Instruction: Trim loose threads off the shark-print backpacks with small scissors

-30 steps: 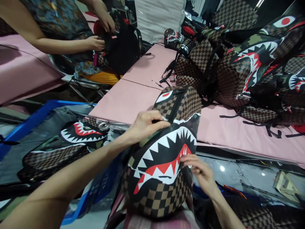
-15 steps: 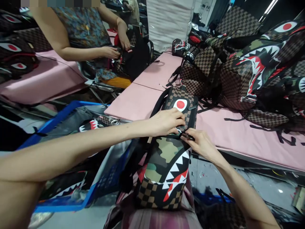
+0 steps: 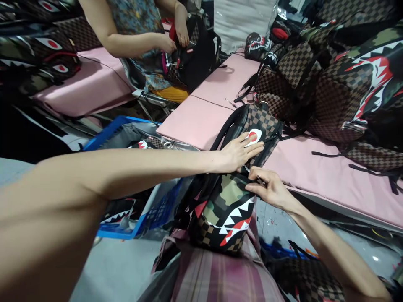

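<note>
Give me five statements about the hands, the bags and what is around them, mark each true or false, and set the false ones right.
1. The left hand lies on the backpack, its fingers over part of the eye print. True.
2. The right hand is also at the backpack, near the left hand. True.
3. The crate is green. False: the crate is blue.
4. More checkered bags lie on the pink table. True.
5. The co-worker's hands lie flat on the pink table. False: the co-worker's hands are at a black bag.
</note>
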{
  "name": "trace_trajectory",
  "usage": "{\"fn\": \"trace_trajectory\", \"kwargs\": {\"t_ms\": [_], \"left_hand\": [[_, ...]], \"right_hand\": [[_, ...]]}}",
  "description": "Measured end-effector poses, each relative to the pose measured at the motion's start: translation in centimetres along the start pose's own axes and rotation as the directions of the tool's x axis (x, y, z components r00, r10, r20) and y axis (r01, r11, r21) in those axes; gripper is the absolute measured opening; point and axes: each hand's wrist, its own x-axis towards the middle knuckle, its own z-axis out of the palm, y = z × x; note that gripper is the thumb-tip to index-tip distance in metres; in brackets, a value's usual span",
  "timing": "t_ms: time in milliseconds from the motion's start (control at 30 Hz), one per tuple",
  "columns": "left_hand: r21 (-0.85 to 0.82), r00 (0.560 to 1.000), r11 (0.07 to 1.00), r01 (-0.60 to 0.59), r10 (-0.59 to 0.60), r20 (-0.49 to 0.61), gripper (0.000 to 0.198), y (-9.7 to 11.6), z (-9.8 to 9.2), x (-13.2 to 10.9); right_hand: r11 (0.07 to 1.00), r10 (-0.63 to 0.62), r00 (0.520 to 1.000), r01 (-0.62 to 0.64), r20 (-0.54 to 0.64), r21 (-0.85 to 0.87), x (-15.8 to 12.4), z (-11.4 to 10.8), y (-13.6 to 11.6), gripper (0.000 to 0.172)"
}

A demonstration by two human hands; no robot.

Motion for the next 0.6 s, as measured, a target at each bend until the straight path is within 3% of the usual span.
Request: {"fn": "trace_trajectory", "kwargs": {"t_ms": [133, 267, 367, 467, 533, 600], "left_hand": [[-0.059, 0.994, 0.997, -0.04, 0.034, -0.106, 0.082, -0.8, -0.2, -0.4], [-0.244, 0.966, 0.958, -0.151, 0.091, -0.241, 0.027, -1.4, -1.2, -2.8], [-0.296, 0.971, 0.939, -0.175, 0.114, -0.212, 0.027, -0.5, -1.5, -5.7], [-0.259, 0.979, 0.96, -0.102, 0.051, -0.198, 0.042, 1.2, -1.1, -8.0], [-0.236, 0.966, 0.972, -0.013, -0.05, -0.255, 0.033, 2.6, -0.1, -9.0], [-0.219, 0.915, 0.974, 0.054, -0.136, -0.38, 0.015, 3.9, 1.3, -9.8]], "right_hand": [[1.0, -0.011, 0.999, 0.011, 0.032, -0.01, -0.1, -0.6, 0.2, 0.026], [0.996, 0.024, 0.999, -0.02, 0.043, -0.086, -0.7, -1.5, 0.0, 0.024], [0.987, 0.025, 0.997, -0.013, 0.074, -0.16, -1.2, -1.9, -0.4, 0.023], [0.936, -0.041, 0.996, 0.067, 0.082, -0.345, -1.7, -1.3, -0.5, 0.016], [0.852, -0.11, 0.992, 0.123, 0.057, -0.508, -2.3, -0.2, -0.4, 0.007], [0.743, -0.207, 0.978, 0.183, 0.039, -0.644, -2.9, 1.3, 0.0, 0.015]]}}
